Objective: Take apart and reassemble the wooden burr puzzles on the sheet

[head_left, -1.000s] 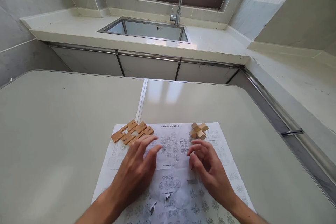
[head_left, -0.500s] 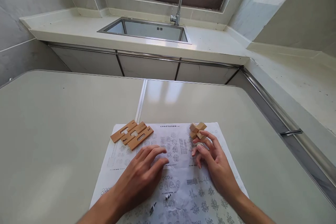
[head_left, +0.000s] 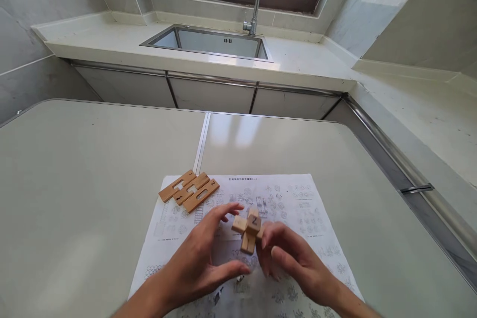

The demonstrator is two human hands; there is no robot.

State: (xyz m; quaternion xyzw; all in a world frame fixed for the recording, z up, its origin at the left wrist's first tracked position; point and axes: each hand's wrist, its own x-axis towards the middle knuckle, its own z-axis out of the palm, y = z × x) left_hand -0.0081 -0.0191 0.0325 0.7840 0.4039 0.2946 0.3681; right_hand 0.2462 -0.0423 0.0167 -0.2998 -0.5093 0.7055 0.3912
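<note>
Because the right hand [head_left: 298,263] seems to grip only one end of the wooden cross puzzle [head_left: 250,228], between both hands above the printed sheet [head_left: 167,246], a slip could tip and drop it, the left hand [head_left: 201,253] (spread wide, apparently not touching) giving no support.

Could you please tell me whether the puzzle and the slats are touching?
Apart: the head view shows printed paper in the gap between the puzzle and the slats.
</note>
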